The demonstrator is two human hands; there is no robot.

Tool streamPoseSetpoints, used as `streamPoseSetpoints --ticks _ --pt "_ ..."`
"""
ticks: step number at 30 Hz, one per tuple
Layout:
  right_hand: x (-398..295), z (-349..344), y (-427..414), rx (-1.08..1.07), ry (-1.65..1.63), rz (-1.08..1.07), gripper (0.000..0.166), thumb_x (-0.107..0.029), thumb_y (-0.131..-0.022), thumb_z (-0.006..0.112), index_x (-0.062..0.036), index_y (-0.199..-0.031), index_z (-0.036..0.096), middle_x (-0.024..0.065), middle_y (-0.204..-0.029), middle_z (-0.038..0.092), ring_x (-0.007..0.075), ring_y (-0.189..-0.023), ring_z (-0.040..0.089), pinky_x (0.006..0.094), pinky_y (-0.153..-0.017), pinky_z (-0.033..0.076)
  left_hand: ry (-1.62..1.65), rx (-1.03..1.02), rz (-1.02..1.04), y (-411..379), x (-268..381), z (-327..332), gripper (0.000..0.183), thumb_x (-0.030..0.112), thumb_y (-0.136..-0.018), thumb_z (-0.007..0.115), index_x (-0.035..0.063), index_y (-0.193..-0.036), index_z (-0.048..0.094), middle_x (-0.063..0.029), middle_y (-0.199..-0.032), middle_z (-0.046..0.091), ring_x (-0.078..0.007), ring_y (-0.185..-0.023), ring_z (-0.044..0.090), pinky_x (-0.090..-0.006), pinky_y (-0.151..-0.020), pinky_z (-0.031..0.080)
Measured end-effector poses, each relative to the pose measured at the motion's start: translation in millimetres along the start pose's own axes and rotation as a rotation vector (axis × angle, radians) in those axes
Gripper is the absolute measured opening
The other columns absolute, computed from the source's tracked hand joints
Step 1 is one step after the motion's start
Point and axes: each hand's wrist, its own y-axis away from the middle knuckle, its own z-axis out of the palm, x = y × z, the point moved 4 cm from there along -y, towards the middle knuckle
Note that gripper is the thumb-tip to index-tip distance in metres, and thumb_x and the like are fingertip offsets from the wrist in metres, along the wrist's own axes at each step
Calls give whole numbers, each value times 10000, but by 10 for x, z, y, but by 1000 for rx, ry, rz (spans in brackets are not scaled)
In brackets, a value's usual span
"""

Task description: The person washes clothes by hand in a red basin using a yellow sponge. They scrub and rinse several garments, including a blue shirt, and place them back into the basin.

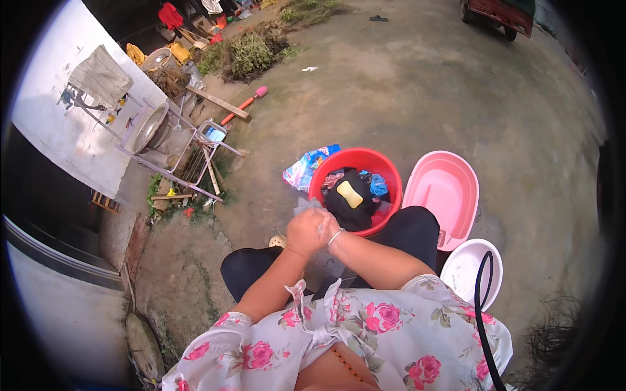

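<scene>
My left hand (pixel 304 232) and my right hand (pixel 328 226) are clenched together at the near left edge of a red plastic basin (pixel 397 195). A thin, greyish, cloth-like piece (pixel 305 205) sticks out beyond my fingers; the part within my hands is hidden. A silver-coloured bangle is on my right wrist. The basin holds a heap of dark, blue and reddish clothes, with a pale yellow bar of soap (pixel 349 194) lying on a black garment (pixel 359 217). Behind the basin's left side lies a blue and white plastic packet (pixel 305 168).
A pink plastic washboard tub (pixel 447 171) stands right of the red basin, with a white basin (pixel 452 273) nearer me. A black cable (pixel 479 317) hangs at the right. At the left are a metal rack (pixel 171 171), a wooden plank (pixel 220 103) and an orange-handled tool (pixel 237 111).
</scene>
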Motion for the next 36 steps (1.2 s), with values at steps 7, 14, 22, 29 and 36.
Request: streamPoseSetpoints --ticks 7,14,22,29,36 --pt "167 536 54 -118 -425 70 213 -216 -911 467 -58 -949 606 103 -962 654 259 -893 645 410 -795 511 -108 72 -227 -71 -303 -181 265 295 -863 602 59 -744 626 -149 -819 578 -361 -733 591 -431 -647 478" --pt "39 275 49 -156 -342 73 203 -216 -919 475 -89 -1011 604 90 -1041 642 234 -987 623 402 -882 488 4 -54 72 93 71 2 215 259 -826 623 75 -715 615 -142 -739 543 -361 -697 586 -435 -634 474" --pt "119 477 135 83 -158 321 213 -269 -935 492 -106 -1010 606 86 -996 655 223 -907 646 408 -830 516 -114 78 -203 24 -341 -167 250 279 -856 610 67 -724 612 -159 -759 564 -379 -709 580 -447 -628 464" --pt "335 -328 -241 -97 -289 87 180 -255 -918 534 -94 -961 603 74 -927 652 231 -815 655 393 -754 532 10 39 90 122 90 98 223 297 -801 652 80 -754 659 -113 -781 594 -317 -698 599 -406 -629 498" --pt "70 465 68 38 -123 295 191 -189 -918 513 -102 -1058 611 68 -1026 660 224 -952 643 421 -857 501 -146 40 -357 -84 -493 -146 293 301 -868 600 71 -686 597 -140 -780 576 -381 -725 586 -446 -621 465"
